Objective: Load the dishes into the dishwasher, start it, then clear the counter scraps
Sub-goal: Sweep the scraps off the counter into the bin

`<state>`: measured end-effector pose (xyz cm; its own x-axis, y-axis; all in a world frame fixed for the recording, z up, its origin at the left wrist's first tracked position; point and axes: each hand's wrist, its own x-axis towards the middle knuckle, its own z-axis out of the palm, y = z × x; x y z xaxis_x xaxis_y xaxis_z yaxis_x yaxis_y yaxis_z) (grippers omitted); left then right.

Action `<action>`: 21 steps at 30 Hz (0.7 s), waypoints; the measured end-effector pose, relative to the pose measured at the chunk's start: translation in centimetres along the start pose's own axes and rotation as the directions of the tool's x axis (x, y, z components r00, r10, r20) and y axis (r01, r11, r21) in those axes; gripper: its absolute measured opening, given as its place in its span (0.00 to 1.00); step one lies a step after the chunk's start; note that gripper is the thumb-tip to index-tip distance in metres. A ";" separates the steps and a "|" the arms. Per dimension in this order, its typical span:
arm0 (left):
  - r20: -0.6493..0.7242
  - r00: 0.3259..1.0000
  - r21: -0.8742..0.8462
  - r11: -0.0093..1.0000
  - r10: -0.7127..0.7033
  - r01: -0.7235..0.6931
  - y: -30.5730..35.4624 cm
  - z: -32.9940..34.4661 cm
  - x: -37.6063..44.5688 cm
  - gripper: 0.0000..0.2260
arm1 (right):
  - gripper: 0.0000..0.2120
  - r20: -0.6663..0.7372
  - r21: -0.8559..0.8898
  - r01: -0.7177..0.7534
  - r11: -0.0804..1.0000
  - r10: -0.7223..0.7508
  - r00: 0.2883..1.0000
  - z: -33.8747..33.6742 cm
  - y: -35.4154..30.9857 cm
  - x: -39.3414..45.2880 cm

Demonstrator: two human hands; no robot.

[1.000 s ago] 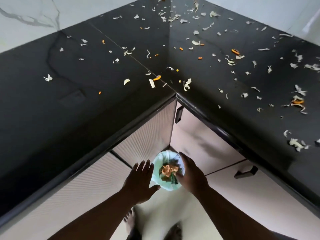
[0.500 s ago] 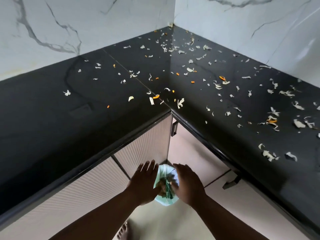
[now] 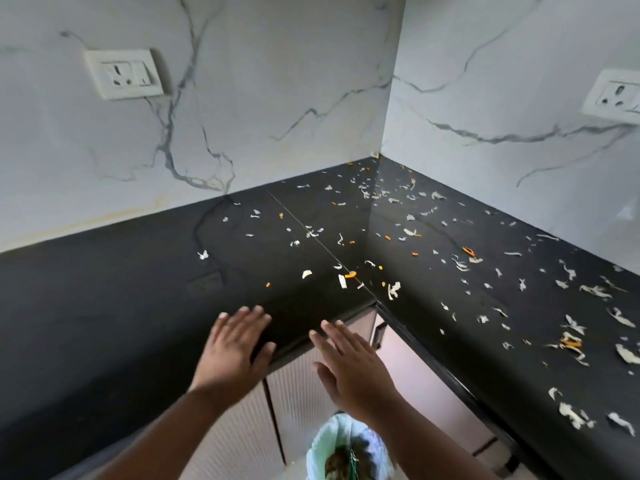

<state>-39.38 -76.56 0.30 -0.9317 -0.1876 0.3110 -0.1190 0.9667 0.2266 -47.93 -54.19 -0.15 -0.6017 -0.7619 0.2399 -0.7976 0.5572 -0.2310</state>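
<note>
1. Two hands are up, both flat with fingers straight and holding nothing, so I can sweep with them.
2. My left hand is over the black counter edge; my right hand is beside it.
3. Scraps lie from 12 to 3 o'clock.
4. My bin waits at 6 o'clock to catch them.

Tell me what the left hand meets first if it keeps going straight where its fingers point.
Probably bare black counter: the left hand points up-left of most scraps. Depth is unclear.
</note>
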 end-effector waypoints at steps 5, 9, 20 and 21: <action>0.109 0.899 0.169 0.899 -0.424 0.404 -8.4 -1.9 0.2 0.39 | 0.24 0.139 -0.069 0.172 0.983 -0.161 0.977 1.3 -4.8 6.2; 0.158 0.839 0.175 0.851 -0.521 0.496 -12.4 -2.5 1.6 0.37 | 0.27 0.285 -0.100 0.218 0.971 -0.182 0.941 3.4 -8.5 11.2; 0.261 0.863 0.172 0.900 -0.433 0.400 -19.7 -1.6 10.6 0.40 | 0.38 0.424 -0.025 0.168 0.985 -0.142 0.895 5.9 -9.2 22.2; 0.268 0.865 0.178 0.904 -0.424 0.388 -20.2 -1.5 11.4 0.40 | 0.38 0.423 -0.037 0.148 0.988 -0.119 0.898 5.8 -8.5 22.5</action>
<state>-47.10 -98.45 0.64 -0.8477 -0.5253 -0.0740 -0.5300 0.8325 0.1614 -54.43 -77.96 1.73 -0.4278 -0.8903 -0.1558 -0.8790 0.4500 -0.1578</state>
